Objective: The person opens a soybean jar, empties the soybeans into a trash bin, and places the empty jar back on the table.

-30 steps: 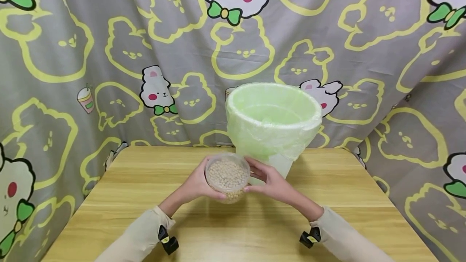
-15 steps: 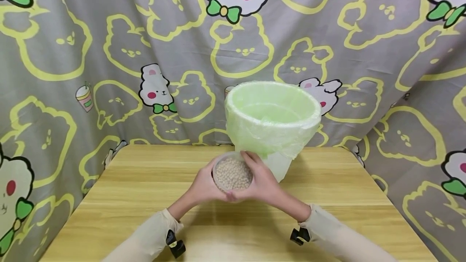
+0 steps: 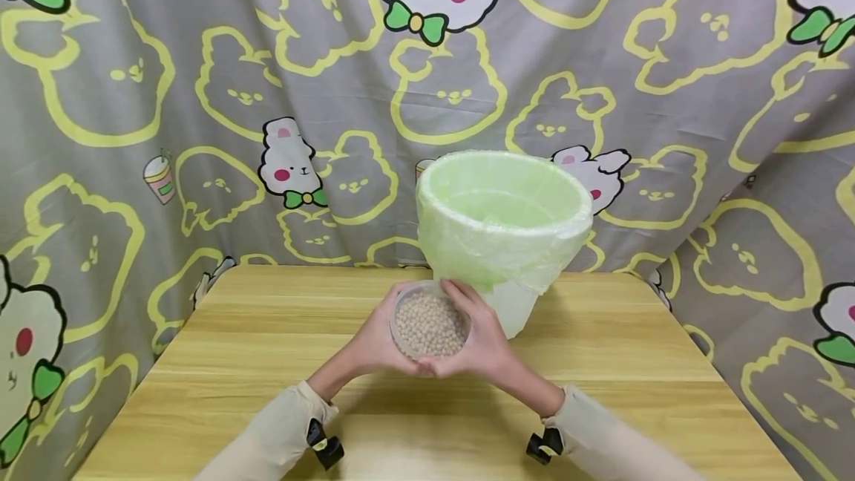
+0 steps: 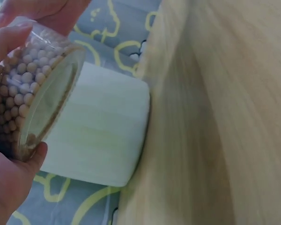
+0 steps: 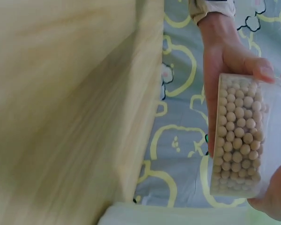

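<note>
Both hands hold a clear round plastic tub [image 3: 430, 324] over the near middle of the table. Small round beige balls fill much of it; whether a lid covers the top I cannot tell. My left hand [image 3: 374, 341] grips its left side, while my right hand [image 3: 484, 340] curls round its right side. The thumbs meet at the tub's near edge. The tub's flat base shows in the left wrist view, held off the table. Behind it stands a white bin with a pale green liner [image 3: 501, 251] folded over its rim.
The wooden table [image 3: 280, 303] ends at a grey curtain [image 3: 347, 95] with yellow cartoon outlines, which hangs at the back and sides. The bin stands at the table's back, right of centre.
Over the last second the tub has shifted slightly right. My right hand has moved left and wrapped further round it, and the thumbs have come together. The bin has not moved.
</note>
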`<state>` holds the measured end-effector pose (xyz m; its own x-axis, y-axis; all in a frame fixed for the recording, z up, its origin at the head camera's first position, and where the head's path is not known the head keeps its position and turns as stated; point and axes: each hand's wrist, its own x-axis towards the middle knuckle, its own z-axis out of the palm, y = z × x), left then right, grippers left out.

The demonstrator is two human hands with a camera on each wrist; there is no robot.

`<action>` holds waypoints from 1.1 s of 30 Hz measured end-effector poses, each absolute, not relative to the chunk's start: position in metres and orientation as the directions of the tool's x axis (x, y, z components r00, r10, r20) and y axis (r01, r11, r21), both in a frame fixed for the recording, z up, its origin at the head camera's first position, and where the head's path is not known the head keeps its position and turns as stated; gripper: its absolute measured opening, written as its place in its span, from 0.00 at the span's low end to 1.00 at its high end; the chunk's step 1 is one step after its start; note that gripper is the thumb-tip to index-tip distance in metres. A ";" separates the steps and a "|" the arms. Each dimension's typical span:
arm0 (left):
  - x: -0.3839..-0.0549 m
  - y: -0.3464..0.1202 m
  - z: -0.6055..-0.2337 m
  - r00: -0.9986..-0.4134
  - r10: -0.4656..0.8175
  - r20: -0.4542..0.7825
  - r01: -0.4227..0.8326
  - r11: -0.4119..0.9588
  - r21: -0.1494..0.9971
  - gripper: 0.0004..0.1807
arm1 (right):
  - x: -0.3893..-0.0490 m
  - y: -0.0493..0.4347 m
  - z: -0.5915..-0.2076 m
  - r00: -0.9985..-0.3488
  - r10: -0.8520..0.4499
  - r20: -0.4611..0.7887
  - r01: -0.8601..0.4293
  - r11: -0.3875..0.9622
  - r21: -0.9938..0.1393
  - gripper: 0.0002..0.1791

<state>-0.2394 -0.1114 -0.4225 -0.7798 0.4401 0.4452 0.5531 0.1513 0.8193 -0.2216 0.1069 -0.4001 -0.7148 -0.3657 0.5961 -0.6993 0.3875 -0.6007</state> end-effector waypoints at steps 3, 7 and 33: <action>-0.238 -0.112 -0.420 -0.762 0.454 0.462 0.574 0.143 0.806 0.65 | -0.219 0.107 -0.402 -0.706 -0.358 0.611 -0.708 0.368 -0.602 0.64; -0.237 -0.114 -0.415 -0.725 0.495 0.480 0.615 0.149 0.775 0.65 | -0.219 0.110 -0.400 -0.680 -0.401 0.614 -0.732 0.333 -0.594 0.64; -0.240 -0.112 -0.427 -0.841 0.369 0.396 0.509 0.290 0.810 0.66 | -0.216 0.089 -0.379 -0.833 -0.467 0.297 -0.550 0.632 -0.547 0.55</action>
<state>-0.2402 -0.1124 -0.4271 -0.8407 0.3695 0.3958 0.5091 0.2902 0.8103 -0.2156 0.0891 -0.3787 -0.8327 -0.4673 0.2970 -0.5495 0.6315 -0.5470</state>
